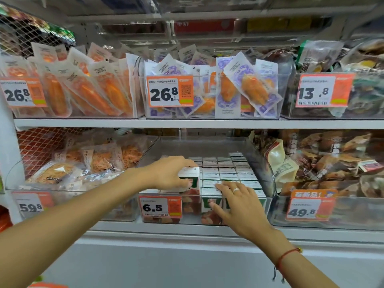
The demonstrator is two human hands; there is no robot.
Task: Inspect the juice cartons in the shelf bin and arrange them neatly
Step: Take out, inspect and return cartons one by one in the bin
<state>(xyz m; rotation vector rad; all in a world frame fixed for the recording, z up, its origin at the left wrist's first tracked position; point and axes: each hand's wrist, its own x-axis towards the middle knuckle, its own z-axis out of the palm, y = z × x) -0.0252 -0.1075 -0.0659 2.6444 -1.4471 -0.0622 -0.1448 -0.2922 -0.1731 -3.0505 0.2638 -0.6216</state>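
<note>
Clear bin [268, 175]: my left hand [168, 173] grips one raised carton [190, 177], so I lower it straight while my right hand [236, 202], fingers spread flat, steadies the front row [209, 192].

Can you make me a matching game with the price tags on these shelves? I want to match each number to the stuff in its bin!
Tags:
1. 6.5 tag
2. 13.8 tag
3. 59.8 tag
4. 49.8 tag

Bins:
A. top shelf, far right, dark packets
B. bottom shelf, middle, juice cartons that both hands touch
C. bottom shelf, far right, brown wrapped snacks
D. bottom shelf, far left, bags of orange shreds

Pairs: 1-B, 2-A, 3-D, 4-C

The left hand grips one raised carton; the right hand lies flat on the front cartons.
</note>
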